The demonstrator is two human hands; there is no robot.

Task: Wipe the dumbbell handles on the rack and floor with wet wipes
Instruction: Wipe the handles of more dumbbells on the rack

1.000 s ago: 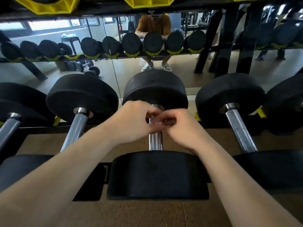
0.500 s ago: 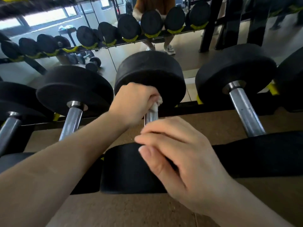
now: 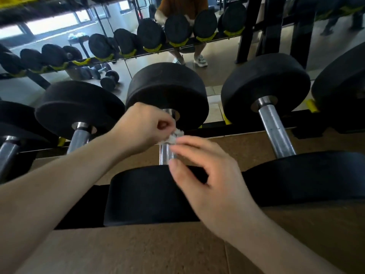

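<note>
A black dumbbell with a chrome handle lies in the middle of the rack row in front of me. My left hand is curled over the handle's far end and pinches a small crumpled white wet wipe. Just below it, my right hand reaches the wipe with its fingertips, fingers bent and blurred, over the near half of the handle. Whether the right fingers grip the wipe is unclear.
Further black dumbbells lie on each side, one at the left and one at the right, each with a bare chrome handle. A mirror behind reflects a rack of dumbbells and a person. Brown flooring runs along the near edge.
My left hand has slid back from the far plate and lifted the wipe partly off the handle. The right hand has moved up from the near plate to the wipe.
</note>
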